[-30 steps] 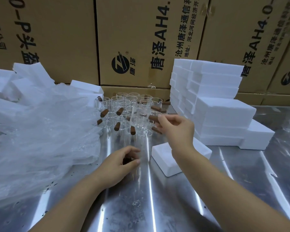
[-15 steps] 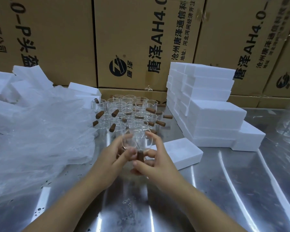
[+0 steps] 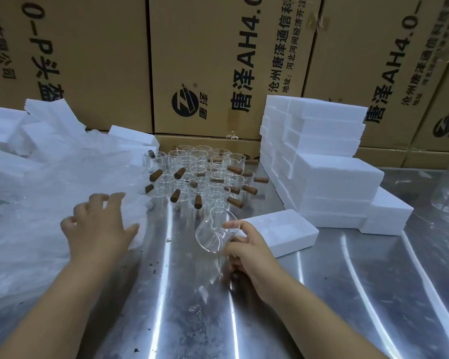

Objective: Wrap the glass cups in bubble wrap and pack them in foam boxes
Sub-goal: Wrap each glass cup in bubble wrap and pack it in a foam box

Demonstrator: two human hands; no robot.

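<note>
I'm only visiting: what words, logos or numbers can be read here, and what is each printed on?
"唐泽AH4." on the middle brown cardboard carton, cut off above.
"唐泽" beside its round black logo.
"沧州唐泽通信" and "地址:河北河间" in its smaller print; the rest is unreadable.
"0-P头盔" on the left brown carton.
"唐泽AH4.0-" on the right brown carton.
White foam boxes and clear glass cups: no print.

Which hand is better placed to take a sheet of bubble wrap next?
Left. The left hand lies open on the bubble wrap pile, while the right hand is busy holding a glass cup.
</note>
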